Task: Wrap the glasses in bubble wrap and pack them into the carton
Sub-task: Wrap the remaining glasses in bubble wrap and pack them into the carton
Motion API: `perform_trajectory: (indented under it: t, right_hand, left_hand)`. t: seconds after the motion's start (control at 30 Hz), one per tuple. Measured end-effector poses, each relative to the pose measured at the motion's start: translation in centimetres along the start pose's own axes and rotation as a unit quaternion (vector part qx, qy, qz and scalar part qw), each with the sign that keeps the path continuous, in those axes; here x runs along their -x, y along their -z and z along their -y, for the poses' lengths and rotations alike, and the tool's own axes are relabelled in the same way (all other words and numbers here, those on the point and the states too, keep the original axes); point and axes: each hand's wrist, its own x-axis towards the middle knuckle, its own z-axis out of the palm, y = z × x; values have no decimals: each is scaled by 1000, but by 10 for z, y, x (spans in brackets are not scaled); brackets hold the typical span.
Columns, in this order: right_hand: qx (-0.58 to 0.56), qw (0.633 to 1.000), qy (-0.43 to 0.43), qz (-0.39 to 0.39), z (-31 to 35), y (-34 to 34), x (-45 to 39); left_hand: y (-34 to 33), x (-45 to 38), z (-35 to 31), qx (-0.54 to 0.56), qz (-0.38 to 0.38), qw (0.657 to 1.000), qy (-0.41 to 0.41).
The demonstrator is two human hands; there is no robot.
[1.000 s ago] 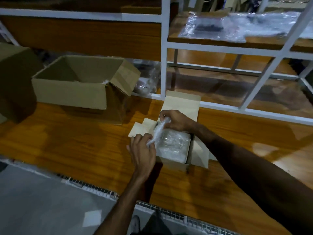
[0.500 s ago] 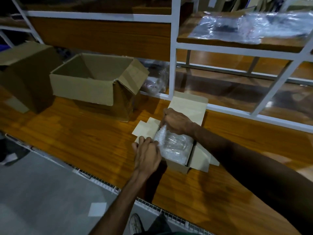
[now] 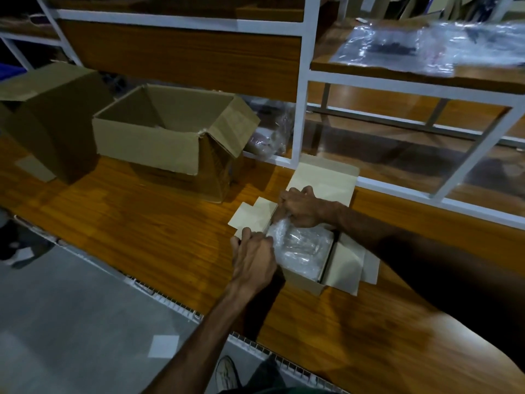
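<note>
Bubble wrap (image 3: 301,248) tucked lower into carton (image 3: 301,282); hands apparently still gripping.

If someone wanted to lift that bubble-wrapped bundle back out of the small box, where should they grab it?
Probably by the loose wrap along its left edge, coming from above. The bundle fills the small box nearly wall to wall, leaving little room for fingers down the sides, and only the top is open. The left hand and right hand are at that edge.

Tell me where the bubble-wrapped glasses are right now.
In the small open carton right of centre on the wooden table, the bubble-wrapped glasses sit between both hands.
</note>
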Motion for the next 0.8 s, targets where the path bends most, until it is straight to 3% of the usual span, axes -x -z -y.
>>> perform_trajectory:
  t: [0.2, 0.47, 0.8]
  right_hand:
    - [59, 998, -3, -1, 6, -5, -2]
    - [143, 989, -21, -27, 25, 1, -6]
    - [118, 989, -75, -55, 18, -2, -15]
  left_hand:
    - [-1, -2, 2, -21, 30, 999, -20]
    - [-1, -15, -7, -40, 29, 997, 61]
    - [-9, -18, -1, 71, -4, 985, 158]
